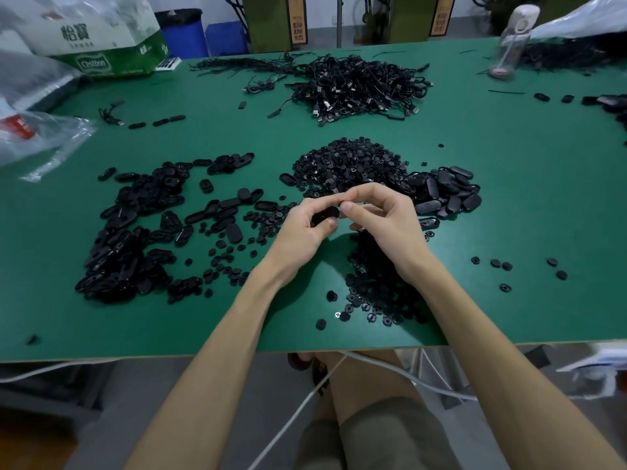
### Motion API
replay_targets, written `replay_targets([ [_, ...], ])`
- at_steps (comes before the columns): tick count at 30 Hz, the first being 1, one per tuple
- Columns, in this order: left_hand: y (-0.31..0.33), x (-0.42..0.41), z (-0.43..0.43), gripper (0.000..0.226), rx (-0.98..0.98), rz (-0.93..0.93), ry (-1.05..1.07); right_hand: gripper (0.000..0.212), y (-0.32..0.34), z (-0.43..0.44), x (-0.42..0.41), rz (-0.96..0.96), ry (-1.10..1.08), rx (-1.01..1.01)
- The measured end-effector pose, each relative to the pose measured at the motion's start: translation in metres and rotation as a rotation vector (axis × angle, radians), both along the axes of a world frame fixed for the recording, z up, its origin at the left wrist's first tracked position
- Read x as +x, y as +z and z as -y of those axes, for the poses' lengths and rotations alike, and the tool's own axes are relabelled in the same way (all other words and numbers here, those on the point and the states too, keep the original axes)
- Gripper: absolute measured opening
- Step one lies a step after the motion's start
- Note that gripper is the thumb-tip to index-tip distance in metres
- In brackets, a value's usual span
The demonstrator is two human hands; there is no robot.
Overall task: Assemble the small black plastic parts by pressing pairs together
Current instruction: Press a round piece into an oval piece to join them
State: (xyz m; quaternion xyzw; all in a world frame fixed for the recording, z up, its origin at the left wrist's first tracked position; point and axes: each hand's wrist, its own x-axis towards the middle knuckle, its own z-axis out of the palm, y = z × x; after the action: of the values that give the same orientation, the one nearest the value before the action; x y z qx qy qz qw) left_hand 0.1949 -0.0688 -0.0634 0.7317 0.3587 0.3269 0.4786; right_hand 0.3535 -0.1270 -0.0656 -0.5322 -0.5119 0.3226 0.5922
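My left hand (302, 228) grips a small black oval plastic part (325, 215) between thumb and curled fingers, above the middle of the green table (509, 205). My right hand (383, 215) meets it from the right, its thumb and fingertips pinching the same part's right end. Whether a second piece sits between the fingers is hidden. A heap of small round black parts (353, 161) lies just behind the hands. Oval black shells (448, 191) are piled to the right of that heap, and more oval parts (135, 232) spread at the left.
A tangle of black cables (366, 86) sits at the back centre. More round parts (376, 283) lie under my right forearm. Plastic bags (40, 137) and a green-white carton (101, 39) occupy the back left, a clear bottle (509, 42) the back right. The table's front edge (203, 356) is close.
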Motion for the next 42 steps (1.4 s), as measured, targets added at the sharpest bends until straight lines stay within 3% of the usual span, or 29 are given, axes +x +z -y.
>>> replay_targets([
  [3,-0.002,0.001,0.0,0.036,-0.002,0.069,0.017,0.006,0.0,0.0,-0.001,0.071,-0.009,0.0],
  [13,-0.005,0.001,-0.002,0.038,-0.037,0.143,0.034,0.006,-0.001,-0.002,0.002,0.045,-0.174,0.031],
  [22,-0.006,0.002,0.0,0.025,-0.129,0.286,0.024,0.009,0.0,-0.002,0.002,0.073,-0.126,0.055],
  [30,-0.006,0.002,-0.001,0.032,-0.148,0.3,0.029,0.008,-0.003,-0.003,0.004,0.092,-0.148,0.055],
  [42,-0.012,0.002,-0.004,0.022,-0.121,0.345,0.095,0.009,-0.004,-0.002,0.005,-0.021,-0.116,-0.017],
])
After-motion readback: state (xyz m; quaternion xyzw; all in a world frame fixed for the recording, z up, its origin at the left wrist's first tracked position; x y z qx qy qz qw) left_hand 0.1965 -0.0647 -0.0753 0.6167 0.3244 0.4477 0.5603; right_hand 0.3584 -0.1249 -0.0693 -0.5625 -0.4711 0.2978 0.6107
